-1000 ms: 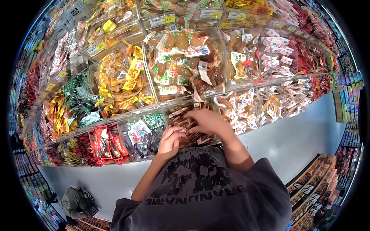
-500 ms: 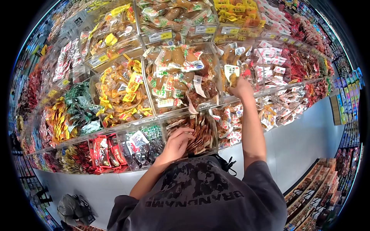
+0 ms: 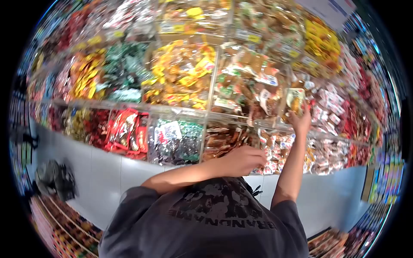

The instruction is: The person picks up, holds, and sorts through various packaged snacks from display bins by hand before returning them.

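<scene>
My right hand [image 3: 300,119] is closed on a clear snack packet [image 3: 295,99] with a pale label and yellowish-brown contents. It holds the packet over an upper bin, among other clear packets. My left hand [image 3: 244,161] is in front of the lower bins, its fingers loosely bent and pointing right, with nothing visible in them. Close to its fingertips lie white-and-red packets [image 3: 275,151]. Behind it is a lower bin of brown packets [image 3: 223,139]. Motion blurs the view, so the print on the packets cannot be read.
Clear-walled bins rise in tiers ahead, holding yellow packets [image 3: 178,77], green packets [image 3: 125,71] and red packets [image 3: 125,131]. A transparent divider [image 3: 214,77] separates bins. A crouched person [image 3: 56,178] is on the grey floor [image 3: 101,172] at left. More stocked shelves stand behind.
The view has turned, so the bins appear shifted to the right and tilted. My left hand has moved right, from the brown packets toward the white-and-red ones. My right hand still holds the packet.
</scene>
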Available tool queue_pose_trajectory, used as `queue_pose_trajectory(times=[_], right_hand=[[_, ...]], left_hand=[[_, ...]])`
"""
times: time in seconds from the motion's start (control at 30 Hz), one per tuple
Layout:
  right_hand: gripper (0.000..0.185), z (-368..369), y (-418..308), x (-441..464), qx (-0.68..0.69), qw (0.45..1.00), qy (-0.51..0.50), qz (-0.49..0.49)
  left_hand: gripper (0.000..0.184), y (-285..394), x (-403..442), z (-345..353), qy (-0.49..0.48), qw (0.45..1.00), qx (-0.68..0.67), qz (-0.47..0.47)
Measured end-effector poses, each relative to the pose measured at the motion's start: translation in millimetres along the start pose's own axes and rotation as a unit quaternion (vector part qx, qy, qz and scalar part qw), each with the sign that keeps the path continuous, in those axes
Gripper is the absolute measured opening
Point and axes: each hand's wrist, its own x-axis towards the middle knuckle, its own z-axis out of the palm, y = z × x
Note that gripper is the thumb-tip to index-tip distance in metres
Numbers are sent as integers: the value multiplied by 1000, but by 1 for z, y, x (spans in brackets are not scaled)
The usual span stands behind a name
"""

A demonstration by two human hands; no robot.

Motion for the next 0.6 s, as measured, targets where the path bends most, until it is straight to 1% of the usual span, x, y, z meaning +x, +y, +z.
queue_pose_trajectory(times=[0.03,0.1,0.13,0.17,0.2,0.23,0.27,0.3,0.33,0.37,0.4,0.43,0.47,0.5,0.53,0.57,0.6], right_hand=[[83,3,6,0,16,1000,16,8],[77,-12,-30,-12,116,991,55,42],[76,-14,-29,-12,93,991,98,7],[74,-16,-29,-10,71,987,142,-26],[75,-22,-49,-14,54,976,197,-75],[77,-33,-77,-20,114,973,186,-69],[77,-40,-107,-27,160,967,184,-78],[77,-42,-134,-32,206,958,183,-83],[78,-41,-152,-35,217,957,155,-116],[79,-39,-172,-39,226,954,127,-147],[79,-40,-208,-54,240,954,84,-159],[80,-25,-208,-53,255,940,41,-224],[79,-19,-228,-65,234,938,-2,-255],[76,-10,-237,-66,125,922,12,-366],[71,-3,-255,-78,109,914,-18,-390],[69,4,-268,-87,119,911,-60,-390],[69,12,-275,-93,116,911,-78,-388]], left_hand=[[28,9,16,7,-14,999,9,49],[28,24,39,35,-64,992,-19,104],[26,32,46,52,-54,988,-51,135],[28,41,51,69,-47,981,-83,168],[32,52,53,83,-51,979,-79,182],[38,62,54,92,-58,976,-76,196],[38,67,54,97,-53,977,-74,195],[36,71,53,101,-135,968,-71,198],[36,75,51,104,-217,953,-69,199],[36,81,52,101,-216,953,-71,198],[39,87,55,96,-247,950,-91,168],[44,94,58,89,-278,944,-111,137],[44,103,62,79,-277,944,-113,138],[45,113,65,68,-302,937,-149,96],[46,119,67,60,-325,926,-184,54],[46,121,68,57,-323,927,-184,53],[45,122,70,54,-306,926,-217,45]])
